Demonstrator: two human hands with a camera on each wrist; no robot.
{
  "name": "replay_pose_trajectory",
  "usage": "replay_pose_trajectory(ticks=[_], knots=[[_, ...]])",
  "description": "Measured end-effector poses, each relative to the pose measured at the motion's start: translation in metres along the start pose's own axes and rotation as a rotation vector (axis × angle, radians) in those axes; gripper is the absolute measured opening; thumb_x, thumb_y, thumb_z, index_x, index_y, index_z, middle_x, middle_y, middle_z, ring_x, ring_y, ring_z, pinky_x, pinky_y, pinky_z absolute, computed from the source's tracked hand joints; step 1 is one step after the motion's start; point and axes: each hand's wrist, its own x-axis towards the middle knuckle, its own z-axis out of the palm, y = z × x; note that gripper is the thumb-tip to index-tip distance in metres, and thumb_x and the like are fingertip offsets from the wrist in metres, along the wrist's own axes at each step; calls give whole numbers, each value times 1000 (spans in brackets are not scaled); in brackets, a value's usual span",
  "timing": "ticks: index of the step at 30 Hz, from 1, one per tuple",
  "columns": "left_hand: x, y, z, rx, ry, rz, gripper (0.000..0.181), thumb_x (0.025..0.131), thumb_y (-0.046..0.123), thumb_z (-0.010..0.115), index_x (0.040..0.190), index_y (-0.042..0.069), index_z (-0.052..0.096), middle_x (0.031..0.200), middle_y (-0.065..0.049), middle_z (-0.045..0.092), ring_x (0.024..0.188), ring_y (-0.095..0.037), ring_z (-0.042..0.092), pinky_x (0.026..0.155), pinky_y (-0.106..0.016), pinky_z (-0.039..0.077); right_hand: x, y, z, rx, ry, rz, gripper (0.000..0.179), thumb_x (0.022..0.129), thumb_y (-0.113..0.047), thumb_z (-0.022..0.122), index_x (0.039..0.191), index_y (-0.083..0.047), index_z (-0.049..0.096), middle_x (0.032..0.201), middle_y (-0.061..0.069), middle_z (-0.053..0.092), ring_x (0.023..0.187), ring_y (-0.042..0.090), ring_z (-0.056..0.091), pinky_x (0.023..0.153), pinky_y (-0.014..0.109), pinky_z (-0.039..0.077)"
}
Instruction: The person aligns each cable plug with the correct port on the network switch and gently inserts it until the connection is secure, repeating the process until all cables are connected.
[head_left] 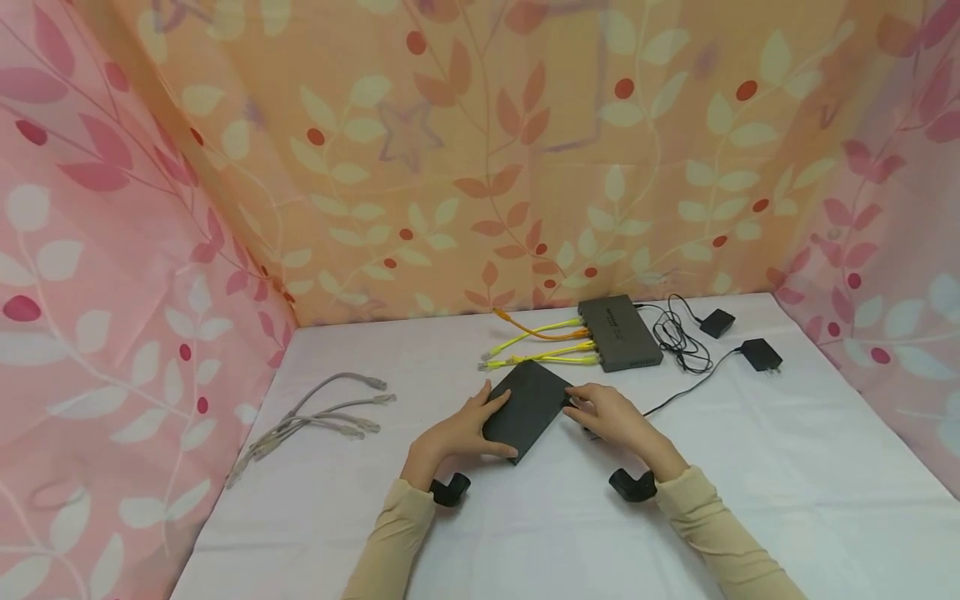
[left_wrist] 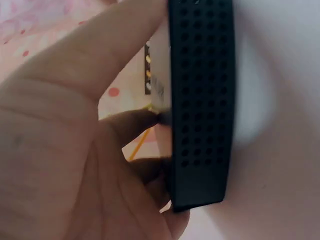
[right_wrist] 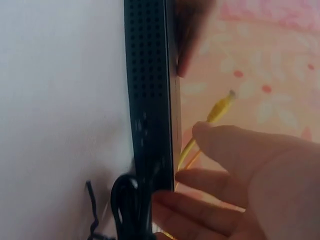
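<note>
My left hand [head_left: 468, 429] grips a flat black network switch [head_left: 528, 408] by its left side, thumb at the near corner and fingers spread over the top. Rows of small vent holes line the switch's side [left_wrist: 202, 85] in the left wrist view. At the opposite edge, the fingertips of my right hand [head_left: 611, 412] pinch the end of a thin black power cord [head_left: 567, 402]. Just below these fingers the cord hangs in a bundled loop [right_wrist: 122, 200]. The plug's tip is hidden by the fingers.
Behind stands a second network switch [head_left: 618, 333] with several yellow and orange cables [head_left: 540, 333] on its left. Right of it lie a coiled cord [head_left: 682, 342] and two power adapters, one at the back [head_left: 717, 323], one nearer [head_left: 761, 355]. Grey network cables [head_left: 307, 421] lie at left.
</note>
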Motion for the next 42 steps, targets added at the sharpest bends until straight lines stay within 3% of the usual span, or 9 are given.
replay_pose_trajectory(ticks=[8,17,30,42], knots=[[-4,6,-1,-16,-27,13,102,70,52,75,149,24,16,156,-10,2,142,-31,11,107,-49,27,-1,-4,8,-83,-23,-44,58,91,-29,59,130,11,44,136,30,40,124,42,42,98,52,37],[-5,20,11,47,38,-20,102,71,55,72,149,20,16,154,-18,7,140,-35,17,106,-49,29,0,-5,15,-139,-92,-6,69,93,-39,52,137,11,33,145,32,21,129,44,33,101,53,33],[-12,33,32,95,91,-47,95,78,62,60,149,19,14,154,-19,2,138,-41,16,105,-52,30,-3,-2,23,-162,-10,-56,77,92,-42,53,137,15,28,145,35,19,130,47,28,101,60,27],[-18,41,41,103,74,-1,92,80,60,60,149,18,16,153,-23,-1,138,-39,16,105,-50,30,0,8,18,-180,-58,-51,73,94,-40,51,142,8,24,149,27,16,137,39,22,107,59,16]])
